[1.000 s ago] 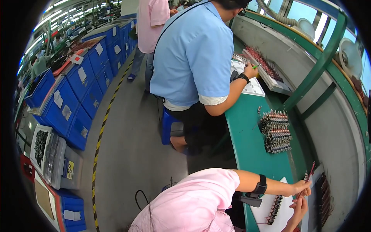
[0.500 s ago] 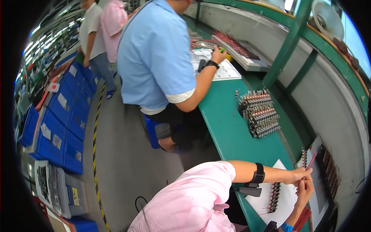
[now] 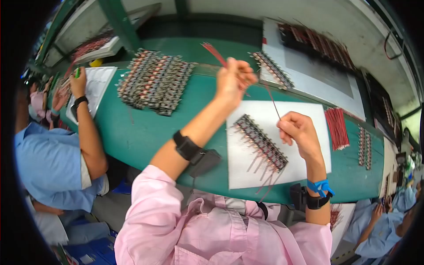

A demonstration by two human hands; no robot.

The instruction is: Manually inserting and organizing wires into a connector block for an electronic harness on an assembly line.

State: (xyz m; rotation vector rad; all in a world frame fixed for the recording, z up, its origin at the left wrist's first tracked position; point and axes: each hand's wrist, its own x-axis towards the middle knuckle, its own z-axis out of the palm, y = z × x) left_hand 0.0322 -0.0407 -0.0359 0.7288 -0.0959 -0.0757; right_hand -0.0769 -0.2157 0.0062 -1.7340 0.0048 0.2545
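Looking down through the head view, we find the left hand (image 3: 233, 81) above the far edge of a white board (image 3: 240, 176), its fingers curled around a bundle of red wires (image 3: 214, 54). The right hand (image 3: 298, 130), nearer and to the right, pinches a single wire (image 3: 274, 106) between thumb and finger, clear of the board. Between the hands and us, a dark component strip (image 3: 261, 143) lies slantwise on the board, several wires trailing from its near right end. To the right we note a red wire pile (image 3: 337, 128) on the green table (image 3: 212, 165); to the left, a stack of component strips (image 3: 154, 81). We judge the step in hand to be singling out one wire; the next move seems to call for a steady pinch and careful lining-up of the wire's end with the strip.
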